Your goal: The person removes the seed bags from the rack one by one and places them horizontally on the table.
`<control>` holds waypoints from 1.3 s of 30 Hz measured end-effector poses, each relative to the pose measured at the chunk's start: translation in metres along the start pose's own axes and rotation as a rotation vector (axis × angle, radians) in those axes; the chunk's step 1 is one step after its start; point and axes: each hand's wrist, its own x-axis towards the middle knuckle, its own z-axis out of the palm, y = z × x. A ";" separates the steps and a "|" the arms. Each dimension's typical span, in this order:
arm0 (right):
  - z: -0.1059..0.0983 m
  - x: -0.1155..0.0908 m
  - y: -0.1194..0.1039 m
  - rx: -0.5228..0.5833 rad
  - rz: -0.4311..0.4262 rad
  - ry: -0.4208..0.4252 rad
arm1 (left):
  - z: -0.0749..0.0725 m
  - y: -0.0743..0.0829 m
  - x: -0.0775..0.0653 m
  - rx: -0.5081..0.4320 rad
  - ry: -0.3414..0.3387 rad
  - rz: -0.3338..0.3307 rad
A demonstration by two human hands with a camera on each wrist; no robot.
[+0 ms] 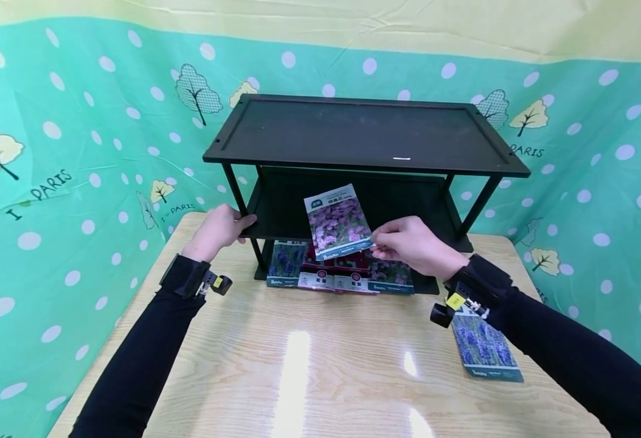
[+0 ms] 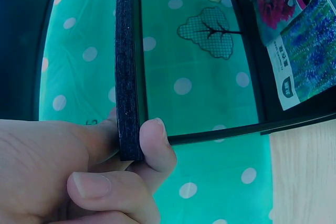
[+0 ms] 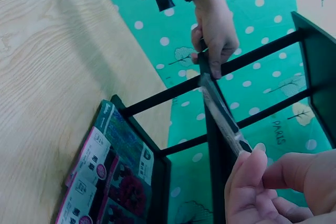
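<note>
A black shelf rack (image 1: 370, 134) stands on the table. My left hand (image 1: 219, 231) grips the front left edge of its middle shelf (image 1: 277, 210), thumb above and fingers below; the left wrist view shows the shelf edge (image 2: 127, 66) between them. With thumb and fingertips my right hand (image 1: 416, 246) pinches the lower right corner of a seed packet with pink-purple flowers (image 1: 339, 222). That packet is tilted in front of the middle shelf; in the right wrist view it appears nearly edge-on (image 3: 223, 116).
On the bottom shelf several seed packets lie side by side, among them a blue-flowered packet (image 1: 286, 266) and a dark red one (image 1: 317, 280). Another blue-flowered packet (image 1: 487, 347) lies on the wooden table (image 1: 216, 365) under my right forearm. Patterned green cloth (image 1: 107, 201) hangs behind.
</note>
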 end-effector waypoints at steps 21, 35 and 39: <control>-0.035 -0.057 -0.004 -0.083 -0.044 0.059 | -0.002 0.002 -0.001 0.018 0.003 0.013; -0.060 -0.098 -0.001 -0.262 0.007 0.143 | -0.002 0.004 -0.001 0.007 -0.001 0.008; -0.066 -0.107 0.002 -0.302 0.018 0.172 | -0.001 0.004 -0.001 0.003 0.002 0.003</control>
